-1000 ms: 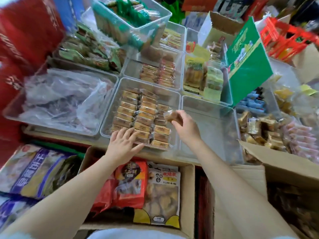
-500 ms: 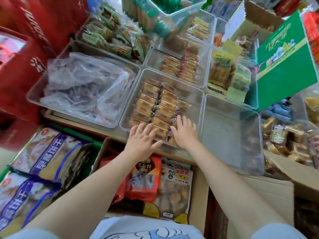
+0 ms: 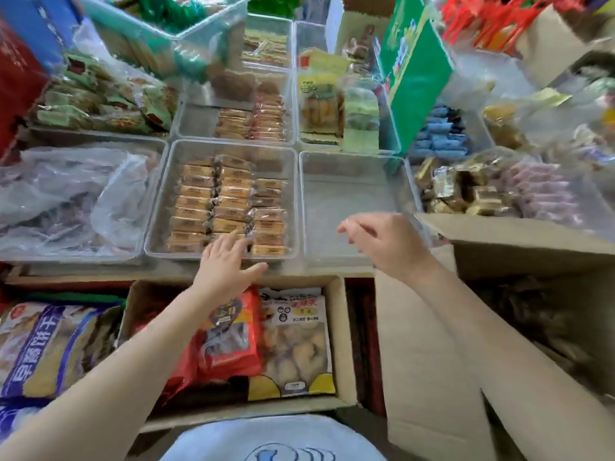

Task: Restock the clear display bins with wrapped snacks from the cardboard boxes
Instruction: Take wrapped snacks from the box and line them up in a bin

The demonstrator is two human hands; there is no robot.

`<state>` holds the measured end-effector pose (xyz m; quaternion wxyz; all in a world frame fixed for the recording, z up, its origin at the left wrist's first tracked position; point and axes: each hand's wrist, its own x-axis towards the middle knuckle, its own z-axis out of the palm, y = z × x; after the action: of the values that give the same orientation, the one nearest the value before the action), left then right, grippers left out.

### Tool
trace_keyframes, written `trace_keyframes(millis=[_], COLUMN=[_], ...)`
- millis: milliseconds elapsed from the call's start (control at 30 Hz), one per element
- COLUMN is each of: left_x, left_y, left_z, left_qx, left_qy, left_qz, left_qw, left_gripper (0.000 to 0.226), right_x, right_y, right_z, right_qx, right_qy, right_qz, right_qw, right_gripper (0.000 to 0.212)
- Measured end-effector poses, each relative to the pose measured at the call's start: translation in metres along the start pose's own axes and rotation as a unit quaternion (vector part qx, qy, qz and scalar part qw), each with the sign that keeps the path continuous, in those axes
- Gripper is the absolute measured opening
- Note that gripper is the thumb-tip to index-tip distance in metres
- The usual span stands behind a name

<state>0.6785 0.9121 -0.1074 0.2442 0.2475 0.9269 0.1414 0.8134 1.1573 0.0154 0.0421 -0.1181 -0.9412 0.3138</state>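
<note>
The left hand is resting flat, fingers straight, on the near row of wrapped snacks in the centre clear bin, while the right hand is hovering loosely curled and holding nothing over the bare bin beside it. The snacks are looking light and slippery in film — probably crushable, best pinched by their short ends — with more likely waiting in the cardboard box at right.

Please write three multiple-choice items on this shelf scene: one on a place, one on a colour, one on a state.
1. Where do the left hand's fingers rest?
A. on the orange snacks
B. in the plastic-bag bin
C. on the green carton

2. What colour is the tall carton behind the bins?
A. blue
B. green
C. black

3. What does the right hand hold?
A. a snack
B. a bag
C. nothing

Key: 1 A, fingertips lie on the near row. 2 B, its face is green. 3 C, fingers loosely curled over the empty bin.
</note>
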Motion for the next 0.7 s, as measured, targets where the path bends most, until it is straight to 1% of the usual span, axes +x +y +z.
trace_keyframes(millis=[33,67,100,133,167,200,233,267,300,333,367,400,433,467,500,533,600,633,700], left_x=[-0.007,-0.016,-0.025,-0.034,-0.044,-0.053,-0.06,-0.065,-0.07,-0.076,-0.079,-0.08,-0.08,-0.079,-0.078,-0.076,-0.074,-0.074,-0.077], left_y=[0.029,0.061,0.094,0.127,0.161,0.191,0.219,0.241,0.262,0.278,0.29,0.297,0.3,0.3,0.297,0.293,0.288,0.286,0.286], left_z=[0.005,0.012,0.02,0.03,0.039,0.048,0.056,0.065,0.072,0.077,0.084,0.09,0.095,0.1,0.101,0.103,0.102,0.101,0.098], left_qx=[-0.027,-0.077,-0.144,-0.218,-0.283,-0.339,-0.383,-0.421,-0.443,-0.454,-0.462,-0.469,-0.473,-0.477,-0.479,-0.479,-0.461,-0.452,-0.458], left_qy=[-0.004,-0.029,-0.07,-0.116,-0.154,-0.171,-0.172,-0.17,-0.174,-0.174,-0.165,-0.149,-0.133,-0.125,-0.127,-0.136,-0.151,-0.154,-0.161], left_qz=[0.031,0.056,0.064,0.06,0.061,0.068,0.071,0.074,0.081,0.094,0.107,0.115,0.106,0.091,0.082,0.078,0.079,0.083,0.08], left_qw=[0.999,0.995,0.985,0.967,0.945,0.923,0.905,0.888,0.876,0.869,0.865,0.863,0.864,0.865,0.865,0.864,0.871,0.875,0.871], left_gripper=[0.069,0.062,0.054,0.049,0.049,0.058,0.074,0.087,0.089,0.083,0.081,0.088,0.098,0.104,0.104,0.102,0.099,0.099,0.104], right_x=[-0.019,-0.038,-0.056,-0.073,-0.089,-0.101,-0.111,-0.118,-0.123,-0.125,-0.124,-0.121,-0.118,-0.115,-0.112,-0.109,-0.105,-0.104,-0.099], right_y=[0.012,0.025,0.04,0.056,0.073,0.09,0.106,0.121,0.14,0.159,0.176,0.193,0.207,0.219,0.23,0.238,0.255,0.264,0.288], right_z=[-0.019,-0.036,-0.051,-0.063,-0.074,-0.083,-0.091,-0.097,-0.1,-0.1,-0.097,-0.091,-0.082,-0.072,-0.061,-0.049,-0.022,-0.008,0.021], right_qx=[0.011,0.016,0.022,0.032,0.045,0.056,0.061,0.06,0.05,0.035,0.019,0.006,-0.004,-0.019,-0.033,-0.043,-0.046,-0.049,-0.082], right_qy=[0.059,0.117,0.165,0.201,0.224,0.233,0.224,0.196,0.152,0.097,0.039,-0.01,-0.054,-0.094,-0.13,-0.156,-0.179,-0.184,-0.212], right_qz=[0.004,0.014,0.036,0.068,0.105,0.147,0.197,0.25,0.297,0.329,0.349,0.363,0.374,0.38,0.376,0.364,0.347,0.349,0.34], right_qw=[0.998,0.993,0.985,0.977,0.968,0.96,0.953,0.946,0.941,0.939,0.936,0.932,0.926,0.92,0.917,0.917,0.92,0.917,0.913], right_gripper=[0.037,0.039,0.042,0.044,0.044,0.044,0.043,0.042,0.039,0.036,0.034,0.033,0.033,0.034,0.034,0.034,0.03,0.029,0.032])
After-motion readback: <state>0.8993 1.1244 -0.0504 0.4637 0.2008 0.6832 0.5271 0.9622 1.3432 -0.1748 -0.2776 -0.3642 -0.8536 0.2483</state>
